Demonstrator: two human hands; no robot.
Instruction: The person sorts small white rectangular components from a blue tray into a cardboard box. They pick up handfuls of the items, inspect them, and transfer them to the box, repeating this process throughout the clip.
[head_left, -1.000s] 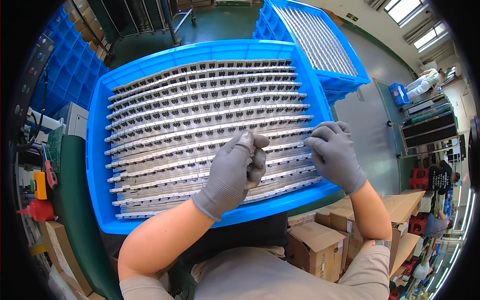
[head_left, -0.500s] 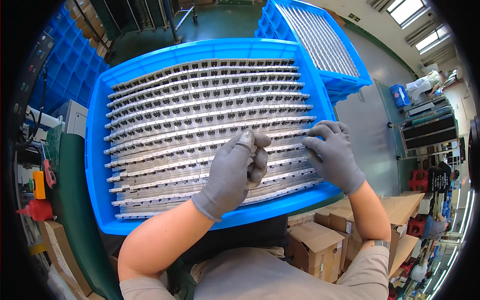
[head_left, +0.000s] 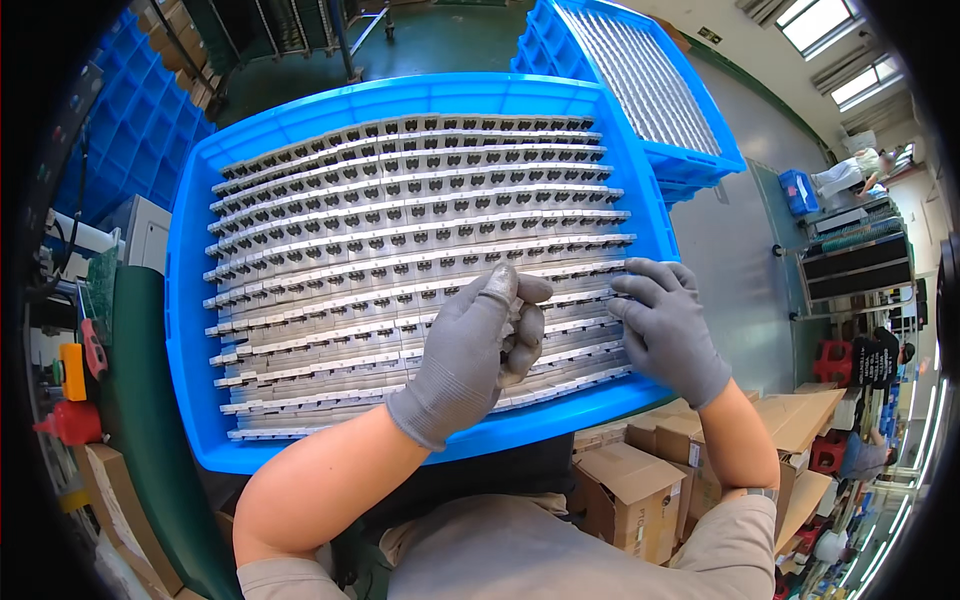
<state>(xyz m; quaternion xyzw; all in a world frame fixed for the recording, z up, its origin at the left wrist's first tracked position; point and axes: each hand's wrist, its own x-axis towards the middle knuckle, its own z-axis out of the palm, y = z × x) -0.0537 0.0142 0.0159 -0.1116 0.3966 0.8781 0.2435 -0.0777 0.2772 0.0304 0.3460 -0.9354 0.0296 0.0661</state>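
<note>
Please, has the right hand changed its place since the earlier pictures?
Yes, slightly: judged against the blue crate, the right hand has moved down the picture, toward the crate's near edge.

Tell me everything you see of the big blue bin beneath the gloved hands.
The big blue bin looks like moulded plastic: roughly rectangular, rounded corners, open top, its edges bent by the lens. Side-to-side rows of pale parts with black pieces nearly fill it. The left hand is over its near half, the right hand by its right side; whether either touches it is unclear. A smaller-looking blue bin stands beyond its right side.
</note>
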